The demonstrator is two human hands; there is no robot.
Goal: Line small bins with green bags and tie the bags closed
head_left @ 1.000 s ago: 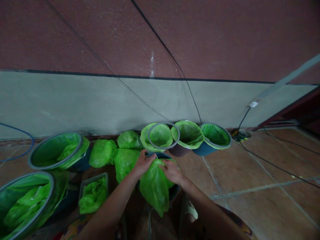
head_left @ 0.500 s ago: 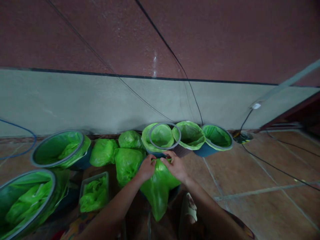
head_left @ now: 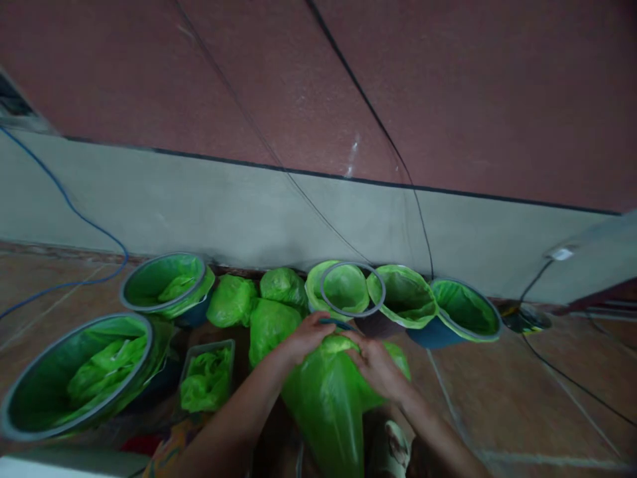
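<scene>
Both my hands are closed on the top edge of a green plastic bag [head_left: 328, 398] that drapes over a dark blue bin; only a bit of the bin's rim [head_left: 334, 323] shows between my fingers. My left hand [head_left: 304, 337] pinches the bag's edge at the bin's left. My right hand [head_left: 374, 362] grips the bag at the right. The bag hangs down in front of the bin toward me. Just beyond my hands stands a small bin with a grey ring [head_left: 352, 289] over a green liner.
Two more lined bins [head_left: 404, 299] [head_left: 465, 312] stand along the wall to the right. Knotted green bags [head_left: 251, 307] lie left of my hands. A tray of green bags [head_left: 206, 382] and two large lined tubs [head_left: 74, 378] [head_left: 166, 285] sit farther left. Cables run across the wall and floor.
The view has swung to the left and tilted. My hands stay on the bag's top edge, and the bag now hangs longer in front of the bin.
</scene>
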